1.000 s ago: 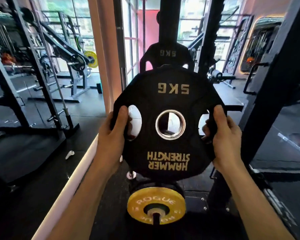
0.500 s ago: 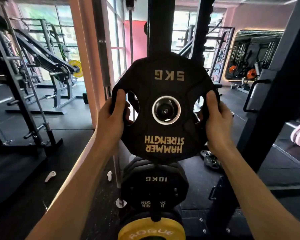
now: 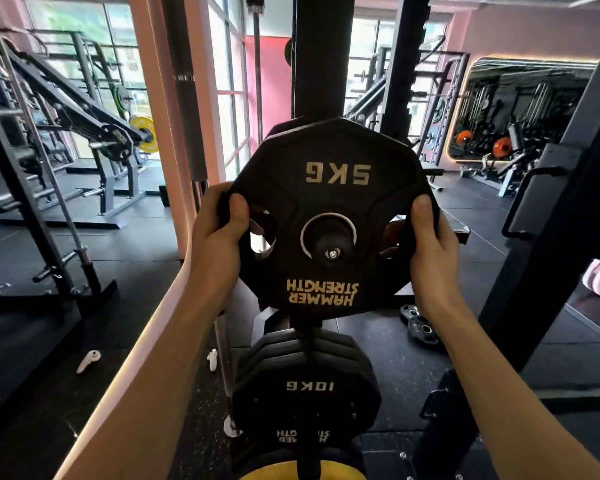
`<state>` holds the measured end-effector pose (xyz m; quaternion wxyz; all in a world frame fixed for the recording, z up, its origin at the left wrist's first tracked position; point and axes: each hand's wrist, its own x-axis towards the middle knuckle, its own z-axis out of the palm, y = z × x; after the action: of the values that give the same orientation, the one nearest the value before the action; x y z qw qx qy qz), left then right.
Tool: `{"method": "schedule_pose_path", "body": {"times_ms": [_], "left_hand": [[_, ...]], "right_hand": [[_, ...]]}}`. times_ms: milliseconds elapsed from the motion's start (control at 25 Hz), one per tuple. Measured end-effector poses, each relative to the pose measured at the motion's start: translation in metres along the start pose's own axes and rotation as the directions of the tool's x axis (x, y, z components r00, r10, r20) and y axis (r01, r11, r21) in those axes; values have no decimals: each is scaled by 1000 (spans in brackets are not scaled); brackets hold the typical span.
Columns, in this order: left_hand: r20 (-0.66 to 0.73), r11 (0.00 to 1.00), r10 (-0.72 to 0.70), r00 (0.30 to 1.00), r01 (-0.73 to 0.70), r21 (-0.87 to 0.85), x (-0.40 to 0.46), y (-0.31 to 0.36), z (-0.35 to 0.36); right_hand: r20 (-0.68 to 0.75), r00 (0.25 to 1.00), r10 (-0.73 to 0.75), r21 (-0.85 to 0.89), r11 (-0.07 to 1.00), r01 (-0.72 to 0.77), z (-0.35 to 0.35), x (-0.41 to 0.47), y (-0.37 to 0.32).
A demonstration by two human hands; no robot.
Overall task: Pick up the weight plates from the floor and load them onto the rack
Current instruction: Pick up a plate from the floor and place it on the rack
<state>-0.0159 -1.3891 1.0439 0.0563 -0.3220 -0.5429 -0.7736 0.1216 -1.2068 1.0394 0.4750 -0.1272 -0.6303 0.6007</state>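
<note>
Both hands — left hand (image 3: 219, 237) and right hand (image 3: 430, 247) — are gripping the side cut-outs of a black twelve-sided rubber 5 kg weight plate (image 3: 333, 216), printed upside down. Its centre hole is sitting around the black rack peg (image 3: 331, 242) — directly above racked black 10 kg plates (image 3: 305, 379).

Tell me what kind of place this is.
A gym, most likely: both hands hold a 5 kg plate at a rack peg, 10 kg plates hang below, and machines stand behind.
</note>
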Motion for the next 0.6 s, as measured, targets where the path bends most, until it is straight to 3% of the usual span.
{"method": "schedule_pose_path", "body": {"times_ms": [200, 600], "left_hand": [[1, 996, 0, 1000, 1, -94, 23, -18, 4], [-43, 1000, 11, 999, -11, -6, 70, -50, 17]], "right_hand": [[35, 999, -1, 29, 1000, 0, 3, 25, 12], [91, 995, 48, -13, 999, -47, 15, 74, 43]]}}
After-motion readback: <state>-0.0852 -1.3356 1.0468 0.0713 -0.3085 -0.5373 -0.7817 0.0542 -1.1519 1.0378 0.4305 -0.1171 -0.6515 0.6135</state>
